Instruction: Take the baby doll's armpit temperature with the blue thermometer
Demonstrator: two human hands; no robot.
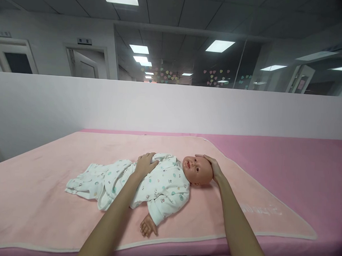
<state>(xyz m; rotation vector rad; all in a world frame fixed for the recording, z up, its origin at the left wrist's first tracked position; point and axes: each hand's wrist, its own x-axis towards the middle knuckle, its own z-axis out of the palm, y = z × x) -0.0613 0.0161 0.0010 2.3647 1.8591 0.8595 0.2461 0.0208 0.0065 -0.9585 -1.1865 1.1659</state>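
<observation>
A baby doll (167, 180) lies on its back on a peach blanket (43, 198), dressed in white patterned clothes. Its head (199, 171) points right and its legs' end is to the left. My left hand (145, 164) lies flat on the doll's waist, with the thumb toward its chest. Around the crown of the head curves my right hand (213, 165), its fingers along the far side; its thumb is hidden. One doll hand (149, 226) sticks out of the near sleeve. The doll's feet are not visible.
The blanket lies over a pink table surface (288, 171), its pale-edged corner at the right. Behind stands a low white partition (172, 107). Farther back are a glass window with heart stickers (167, 75) and an open door (85, 65).
</observation>
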